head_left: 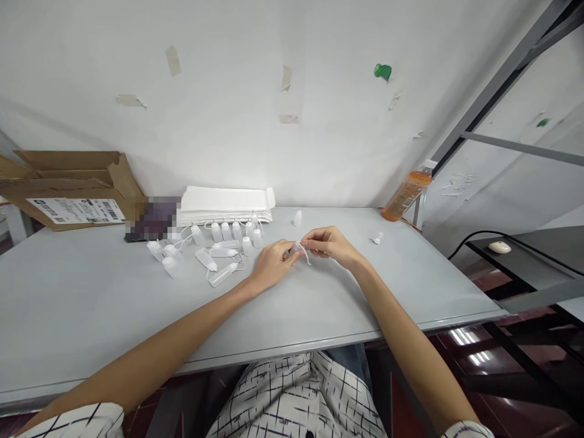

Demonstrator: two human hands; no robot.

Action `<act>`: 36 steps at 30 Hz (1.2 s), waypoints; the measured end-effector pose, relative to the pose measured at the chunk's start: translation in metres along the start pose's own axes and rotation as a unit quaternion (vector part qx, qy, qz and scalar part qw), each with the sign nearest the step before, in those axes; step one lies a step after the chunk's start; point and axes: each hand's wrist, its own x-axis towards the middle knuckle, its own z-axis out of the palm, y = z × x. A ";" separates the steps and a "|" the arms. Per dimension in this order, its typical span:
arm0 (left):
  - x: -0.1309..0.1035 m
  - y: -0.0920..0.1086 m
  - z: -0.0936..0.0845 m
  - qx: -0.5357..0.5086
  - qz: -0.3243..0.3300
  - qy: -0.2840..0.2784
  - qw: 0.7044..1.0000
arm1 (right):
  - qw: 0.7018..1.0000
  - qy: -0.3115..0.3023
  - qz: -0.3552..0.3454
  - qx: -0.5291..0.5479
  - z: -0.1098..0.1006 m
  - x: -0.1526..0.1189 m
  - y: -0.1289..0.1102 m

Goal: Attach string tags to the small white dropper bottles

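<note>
Over the middle of the grey table [319, 310], my left hand [272, 263] grips a small translucent squeeze bottle [296, 248], most of it hidden by the fingers. At the bottle's top, my right hand [333, 246] pinches with thumb and forefinger, closed on its white cap strap [305, 254], which dangles below the fingertips. Left of my left hand are several like squeeze bottles [223, 278], some upright and some lying down, many with thin looped straps. Behind my hands, one small bottle [298, 218] stands alone. A small white cap piece [376, 238] lies to the right.
A stack of white paper sheets or sleeves [223, 199] lies against the wall. An open cardboard box [75, 201] sits at the far left, beside a blurred dark item [155, 219]. An orange drink bottle [406, 194] leans at the back right, near the metal frame [460, 131].
</note>
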 end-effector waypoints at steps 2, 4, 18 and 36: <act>0.000 0.000 0.000 -0.011 0.013 0.011 1.000 | 1.000 0.006 -0.003 0.008 0.000 0.000 0.000; -0.001 -0.001 0.001 -0.018 0.020 0.018 0.999 | 1.000 0.012 -0.004 0.011 -0.001 0.000 0.000; -0.001 -0.004 0.004 -0.039 0.002 0.041 0.998 | 1.000 0.015 0.019 0.019 0.000 0.001 0.003; -0.006 -0.001 0.004 0.035 0.009 0.031 0.999 | 0.999 -0.031 -0.019 -0.017 0.001 -0.001 0.004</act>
